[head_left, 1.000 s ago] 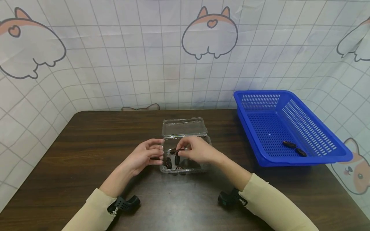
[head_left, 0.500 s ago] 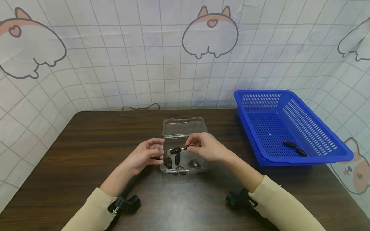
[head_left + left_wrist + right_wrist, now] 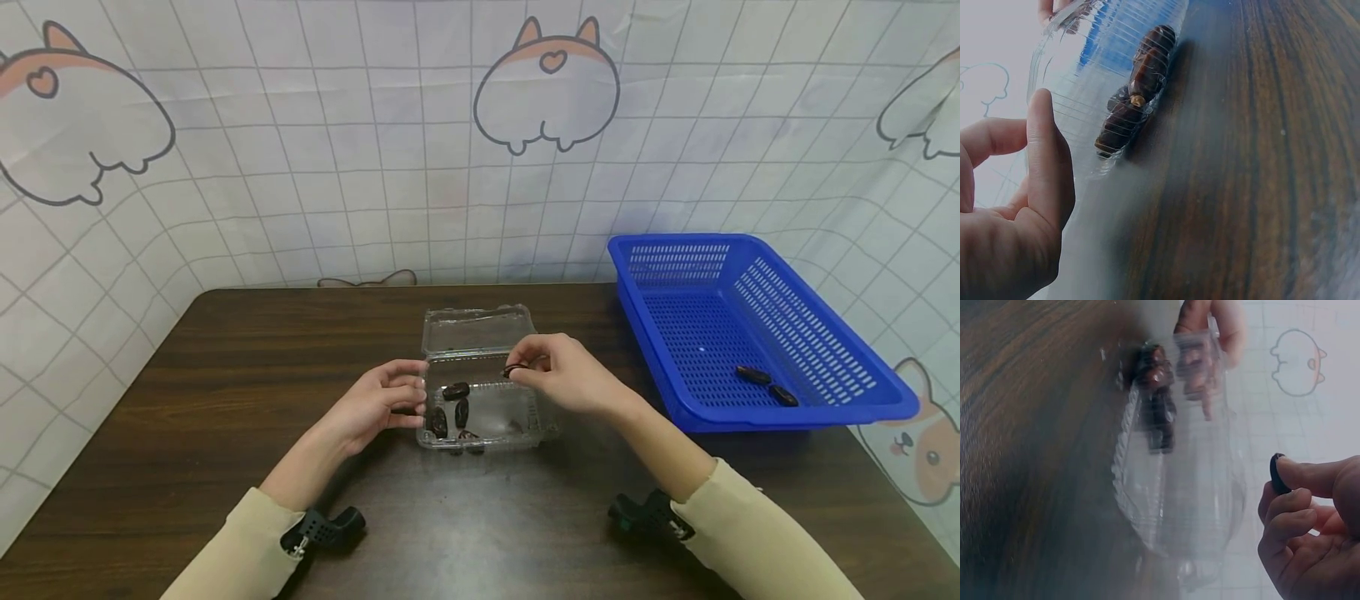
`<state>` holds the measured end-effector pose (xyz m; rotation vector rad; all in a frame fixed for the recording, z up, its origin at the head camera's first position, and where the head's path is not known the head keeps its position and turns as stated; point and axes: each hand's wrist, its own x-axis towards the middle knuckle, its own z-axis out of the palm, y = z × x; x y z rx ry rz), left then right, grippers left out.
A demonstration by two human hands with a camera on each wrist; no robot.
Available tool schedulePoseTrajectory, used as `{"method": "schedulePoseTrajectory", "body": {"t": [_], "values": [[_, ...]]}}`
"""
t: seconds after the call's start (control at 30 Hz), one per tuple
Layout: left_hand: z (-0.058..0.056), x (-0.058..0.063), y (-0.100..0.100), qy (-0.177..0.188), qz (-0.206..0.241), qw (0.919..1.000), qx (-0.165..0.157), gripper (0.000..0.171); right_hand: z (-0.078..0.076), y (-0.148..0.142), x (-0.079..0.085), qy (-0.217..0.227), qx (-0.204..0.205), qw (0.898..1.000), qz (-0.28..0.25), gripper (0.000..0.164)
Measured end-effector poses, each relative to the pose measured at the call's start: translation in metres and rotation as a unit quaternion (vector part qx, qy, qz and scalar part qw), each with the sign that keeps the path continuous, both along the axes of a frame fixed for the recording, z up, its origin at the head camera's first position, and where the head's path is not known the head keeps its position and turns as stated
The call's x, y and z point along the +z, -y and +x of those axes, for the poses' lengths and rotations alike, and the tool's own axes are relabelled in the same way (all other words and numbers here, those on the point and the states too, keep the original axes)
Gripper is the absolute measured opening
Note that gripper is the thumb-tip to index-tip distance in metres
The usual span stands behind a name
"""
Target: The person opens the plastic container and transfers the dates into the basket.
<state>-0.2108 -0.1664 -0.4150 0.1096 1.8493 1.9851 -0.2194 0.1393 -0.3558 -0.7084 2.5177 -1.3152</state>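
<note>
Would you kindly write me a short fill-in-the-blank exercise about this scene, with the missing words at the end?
The basket at the person's right is coloured ____.
It holds ____ dates.
One date is pinched by the person's ____ hand.
The lid of the clear container is not shut but ____.
Missing words: blue; two; right; open.

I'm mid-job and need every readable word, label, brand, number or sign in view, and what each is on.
None can be read.
Clear box: no label or lettering visible; any faint moulded marks are too small to read.
Blue basket: no text visible.
Backdrop: grid lines and cartoon animals, including a heart; no words or numbers visible.
Black wrist devices: any markings are too small to read.
</note>
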Motion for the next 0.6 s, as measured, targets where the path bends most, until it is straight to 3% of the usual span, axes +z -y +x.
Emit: {"method": "schedulePoseTrajectory", "body": {"t": [0.6], "values": [[0.0,-0.001,0.001,-0.002,0.001,1.0,0.002,0.054,0.003,-0.032,0.016,-0.02,-0.033,0.999,-0.002,0.011]]}}
